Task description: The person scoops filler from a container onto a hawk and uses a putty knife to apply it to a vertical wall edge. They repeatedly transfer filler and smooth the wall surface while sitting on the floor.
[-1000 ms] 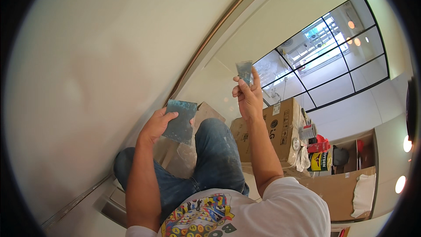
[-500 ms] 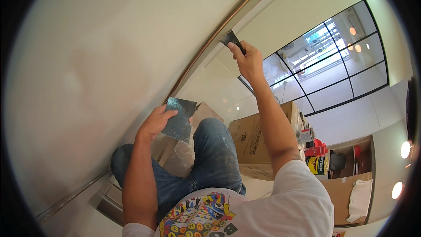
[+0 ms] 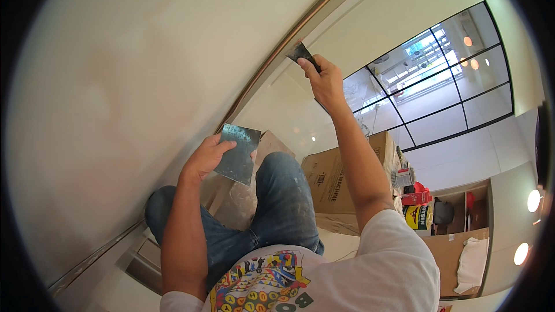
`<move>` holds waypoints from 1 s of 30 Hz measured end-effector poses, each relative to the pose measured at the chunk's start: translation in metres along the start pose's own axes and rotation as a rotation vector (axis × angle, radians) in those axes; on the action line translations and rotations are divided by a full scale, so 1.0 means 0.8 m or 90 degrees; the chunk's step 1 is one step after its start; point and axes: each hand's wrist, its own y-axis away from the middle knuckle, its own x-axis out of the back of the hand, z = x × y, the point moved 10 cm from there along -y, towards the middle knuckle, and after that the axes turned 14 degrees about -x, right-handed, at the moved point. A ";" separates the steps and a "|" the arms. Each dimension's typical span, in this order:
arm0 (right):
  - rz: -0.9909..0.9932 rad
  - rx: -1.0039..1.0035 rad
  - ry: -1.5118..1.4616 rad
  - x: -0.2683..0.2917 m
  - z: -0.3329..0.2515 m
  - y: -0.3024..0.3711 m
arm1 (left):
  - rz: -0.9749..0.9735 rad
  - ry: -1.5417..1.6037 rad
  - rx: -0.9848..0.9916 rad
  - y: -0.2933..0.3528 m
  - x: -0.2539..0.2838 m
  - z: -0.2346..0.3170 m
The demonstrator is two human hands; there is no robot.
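My left hand (image 3: 206, 157) grips a flat, dark rectangular metal plate (image 3: 238, 159) with whitish smears, thumb on its face and fingertips showing at the far edge. It is held over my knees, close to the wall. Up and to the right, my right hand (image 3: 325, 84) is closed round a small dark putty knife (image 3: 303, 53). The knife's blade points up and left, at the pale strip beside a long brown trim (image 3: 272, 60) that edges the wall. Whether the blade touches the strip I cannot tell.
A pale wall (image 3: 127, 81) fills the left side. Right of my knees stands a large cardboard box (image 3: 335, 182), with a metal can (image 3: 403, 177), a red container (image 3: 417, 197) and a yellow-labelled can (image 3: 417, 218) beside it. A black-framed glass panel (image 3: 430, 75) is at the upper right.
My right hand and the putty knife have shifted slightly left and down along the strip. The plate in my left hand has tilted and risen a little.
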 end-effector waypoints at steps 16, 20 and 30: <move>-0.037 0.014 0.042 -0.043 0.042 -0.016 | 0.004 -0.002 0.003 0.005 0.000 0.007; -0.059 -0.002 0.012 -0.046 0.061 -0.008 | 0.014 -0.024 -0.009 0.003 0.005 0.010; -0.065 0.046 0.058 -0.084 0.073 -0.009 | 0.014 -0.039 -0.011 0.005 0.010 0.008</move>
